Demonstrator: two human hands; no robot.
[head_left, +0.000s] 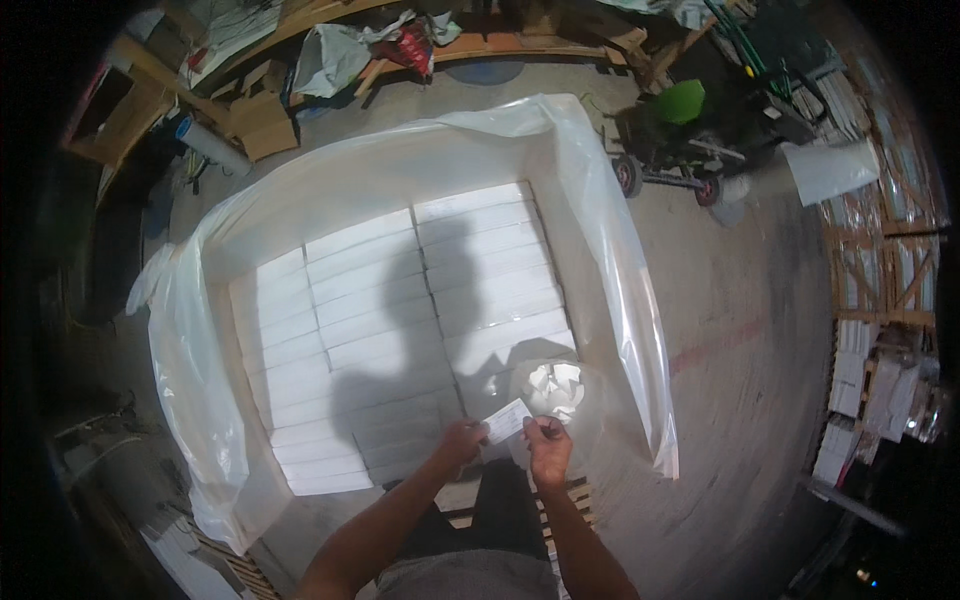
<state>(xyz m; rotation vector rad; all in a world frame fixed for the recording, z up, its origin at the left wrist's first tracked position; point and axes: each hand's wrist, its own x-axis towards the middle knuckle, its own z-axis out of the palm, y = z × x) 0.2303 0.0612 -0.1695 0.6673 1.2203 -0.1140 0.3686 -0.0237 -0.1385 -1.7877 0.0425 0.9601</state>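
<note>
I see both forearms rise from the lower edge; my left hand [460,440] and right hand [547,447] pinch (fingers curled) close together.

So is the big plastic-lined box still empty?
No. The plastic-lined box is filled with rows of flat white packs, while both hands, left and right, hold a small white slip at its near edge.

A single fisheye camera worn on the person's head looks steeply down from standing height, close above the forearms that enter from the lower edge, onto the plastic-lined box [250,230] of white packs, with the floor [740,330] and clutter bending toward its dark round rim.
</note>
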